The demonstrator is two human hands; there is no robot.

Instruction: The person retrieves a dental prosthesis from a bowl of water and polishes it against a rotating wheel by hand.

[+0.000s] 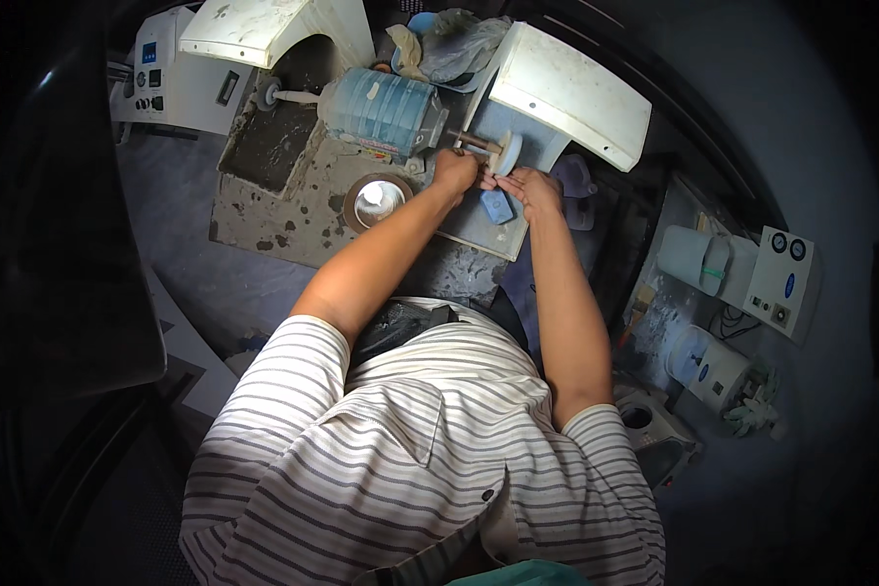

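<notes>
Both my hands meet just under a white buffing wheel (510, 153), which sits on the right-hand spindle of a blue motor (376, 107). The fingers of my left hand (456, 174) are closed in a pinch close to the wheel's lower edge. Opposite, my right hand (537, 190) brings its bent fingertips to the same spot. Whatever small piece they hold between them is hidden by the fingers. Right below the fingertips, a blue block (497, 206) lies in the pale tray (469, 232) under the wheel.
Left of my forearm stands a round brown-rimmed bowl (350, 207) with something white inside. White hoods (576, 98) arch over both ends of the motor. A wet, dirty basin (239, 156) is at left. On the right are a control box (784, 278) and a grey-white container (682, 254).
</notes>
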